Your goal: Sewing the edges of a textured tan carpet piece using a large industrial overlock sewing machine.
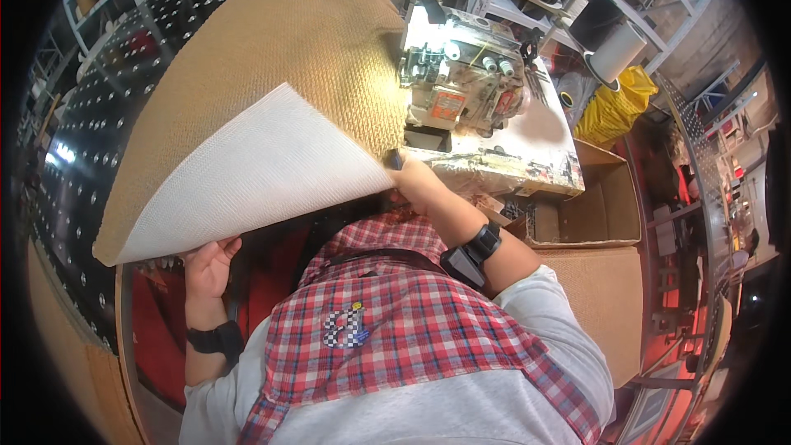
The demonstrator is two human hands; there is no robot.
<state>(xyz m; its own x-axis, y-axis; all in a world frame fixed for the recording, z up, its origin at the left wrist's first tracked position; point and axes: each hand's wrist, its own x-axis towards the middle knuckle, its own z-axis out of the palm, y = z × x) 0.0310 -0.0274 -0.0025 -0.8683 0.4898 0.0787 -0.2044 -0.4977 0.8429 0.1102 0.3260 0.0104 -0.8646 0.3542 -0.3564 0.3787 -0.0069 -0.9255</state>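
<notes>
A large tan woven mat spreads over the table, its near part folded back so that the white backing faces up. Beside the sewing machine, my right hand is closed on the mat's folded edge. A small dark piece shows at its fingers; I cannot make out what it is. Farther left, my left hand touches the near edge of the fold, palm turned up and fingers apart. Its fingertips are partly hidden by the mat. The machine's lamp lights the mat's right edge.
A black table dotted with metal studs lies under the mat. Thread cones stand on a rack behind the machine. On the right are a yellow bag and an open cardboard box.
</notes>
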